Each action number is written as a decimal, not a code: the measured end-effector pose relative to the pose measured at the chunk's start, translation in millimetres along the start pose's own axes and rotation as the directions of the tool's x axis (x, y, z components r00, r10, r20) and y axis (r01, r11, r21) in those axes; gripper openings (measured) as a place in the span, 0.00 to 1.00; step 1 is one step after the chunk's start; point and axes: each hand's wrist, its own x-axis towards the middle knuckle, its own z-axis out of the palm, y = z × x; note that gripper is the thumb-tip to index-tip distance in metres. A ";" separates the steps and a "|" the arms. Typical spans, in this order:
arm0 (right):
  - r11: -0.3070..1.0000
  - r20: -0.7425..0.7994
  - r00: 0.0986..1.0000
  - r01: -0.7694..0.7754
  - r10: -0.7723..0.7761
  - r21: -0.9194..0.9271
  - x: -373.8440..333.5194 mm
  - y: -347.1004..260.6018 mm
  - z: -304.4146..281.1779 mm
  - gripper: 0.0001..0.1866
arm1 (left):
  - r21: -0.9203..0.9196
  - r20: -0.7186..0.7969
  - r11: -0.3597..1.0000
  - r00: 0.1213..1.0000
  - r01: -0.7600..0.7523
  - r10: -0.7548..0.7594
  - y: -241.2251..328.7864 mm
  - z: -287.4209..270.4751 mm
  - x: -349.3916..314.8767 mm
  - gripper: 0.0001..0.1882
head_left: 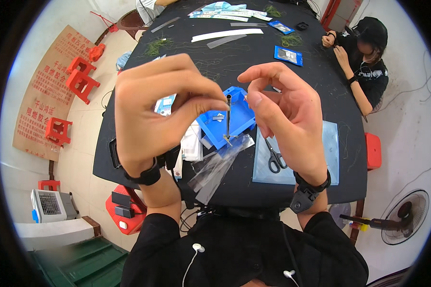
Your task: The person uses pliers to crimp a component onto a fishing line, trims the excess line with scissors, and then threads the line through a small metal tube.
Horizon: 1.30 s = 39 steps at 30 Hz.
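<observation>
Above the table, my left hand (pixel 163 103) is closed, with thumb and index finger pinching the upper end of a slim dark metal tube (pixel 228 117). The tube hangs upright in front of a blue plastic bin (pixel 240 114), its open top end facing up. My right hand (pixel 288 107) is raised to the right of the tube, apart from it. Its index finger is bent forward while the thumb rests against the curled fingers; anything thin between them is too small to make out. A small grey piece (pixel 219 117) lies in the bin.
Clear plastic strips (pixel 214 174) lie before the bin. Black-handled scissors (pixel 275 160) rest on a light blue mat (pixel 328 158). Blue packets (pixel 288 56), green thread tangles (pixel 159 46) and white strips (pixel 227 35) lie farther back. Another person (pixel 366 62) sits at the right edge.
</observation>
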 end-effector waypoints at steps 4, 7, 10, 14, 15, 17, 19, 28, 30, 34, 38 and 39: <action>1.000 0.031 1.000 -0.002 0.002 -0.001 -0.4 3.0 -1.4 0.16 | -0.092 0.046 0.994 0.997 0.059 -0.055 -12.8 -1.0 2.9 0.10; 1.000 0.031 1.000 0.002 -0.002 0.003 -0.7 3.9 -2.1 0.17 | -0.121 0.063 0.990 0.996 0.069 -0.062 -18.2 0.0 2.8 0.09; 1.000 0.022 1.000 0.005 -0.005 0.009 -1.1 3.7 -3.2 0.17 | -0.115 0.067 0.991 0.996 0.071 -0.064 -20.8 1.6 3.6 0.09; 1.000 0.035 0.999 0.003 -0.003 0.012 -0.2 4.0 -3.8 0.17 | -0.142 0.047 0.989 0.998 0.047 -0.040 -24.1 5.8 5.6 0.06; 1.000 0.041 0.999 0.000 -0.001 0.007 -0.2 3.9 -4.1 0.17 | -0.143 0.049 0.989 0.998 0.040 -0.033 -24.7 6.2 5.7 0.06; 1.000 0.053 0.999 -0.011 0.011 0.004 -0.1 4.2 -4.2 0.17 | -0.137 0.062 0.989 0.997 0.049 -0.041 -25.7 6.3 5.8 0.06; 1.000 0.068 0.997 -0.020 0.021 -0.009 -0.1 4.7 -4.5 0.17 | -0.136 0.065 0.989 0.997 0.058 -0.049 -26.5 6.8 5.7 0.06; 0.994 0.105 0.994 0.003 0.009 -0.108 1.4 4.7 -7.3 0.15 | -0.121 0.120 0.988 0.990 0.094 -0.080 -25.3 5.9 5.6 0.08; 0.993 0.105 0.994 0.011 0.002 -0.116 1.2 3.8 -7.8 0.13 | -0.116 0.136 0.987 0.986 0.107 -0.091 -24.4 5.7 5.3 0.08; 0.945 0.096 0.992 0.108 -0.082 -0.310 0.4 1.9 -8.6 0.12 | -0.148 0.148 0.980 0.983 0.134 -0.112 -22.2 7.3 4.0 0.06; 0.892 0.112 0.990 0.127 -0.086 -0.434 -5.6 -1.9 -10.6 0.08 | -0.143 0.140 0.974 0.978 0.176 -0.156 -20.7 7.0 2.1 0.06; 0.863 0.161 0.984 0.150 -0.081 -0.483 -6.7 -2.9 -12.4 0.07 | -0.142 0.144 0.973 0.977 0.180 -0.159 -20.9 6.8 2.0 0.06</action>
